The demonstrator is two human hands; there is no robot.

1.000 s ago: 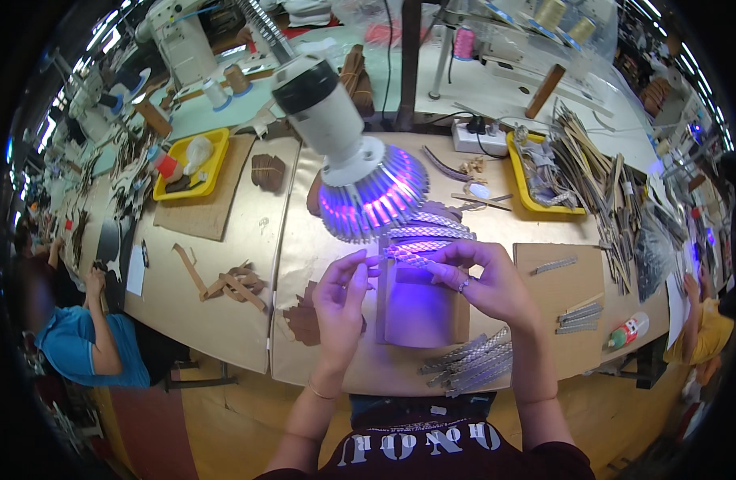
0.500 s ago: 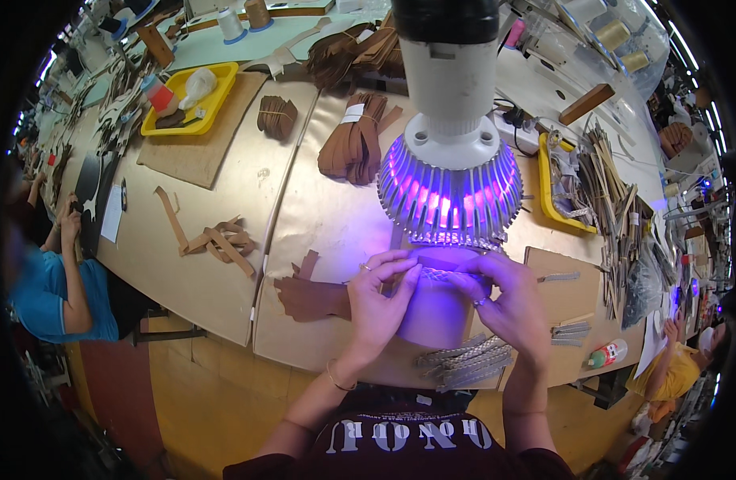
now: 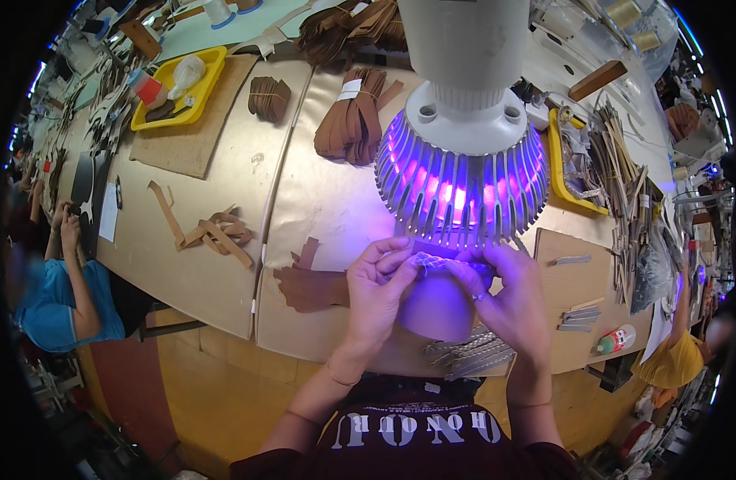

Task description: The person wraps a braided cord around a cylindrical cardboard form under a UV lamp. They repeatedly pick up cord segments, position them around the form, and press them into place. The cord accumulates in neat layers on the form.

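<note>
Beneath a finned lamp point(image 3: 464, 180) glowing violet, a thin braided strip point(image 3: 441, 262) is stretched between my two hands. My left hand point(image 3: 377, 300) pinches its left end with thumb and fingertips. My right hand point(image 3: 513, 296) grips the right end, thumb and index finger pressed together. Just under the strip lies a rounded, pale piece point(image 3: 436, 312), tinted purple by the light; its material I cannot make out. Several braided strips point(image 3: 480, 352) lie at the near table edge below my right hand. Brown leather pieces point(image 3: 312, 288) rest beside my left hand.
Tan leather strips point(image 3: 216, 232) lie in a tangle at left. Behind are bundled brown strips point(image 3: 352, 120) and a yellow tray point(image 3: 180, 112). At right are cardboard point(image 3: 572, 276), another yellow tray point(image 3: 560, 172), long thin strips point(image 3: 624, 176) and a small bottle point(image 3: 617, 339). People sit on both sides.
The lamp appears larger and nearer as the view has shifted. My hands have brought the braided strip slightly up toward the lamp, and both keep hold of it.
</note>
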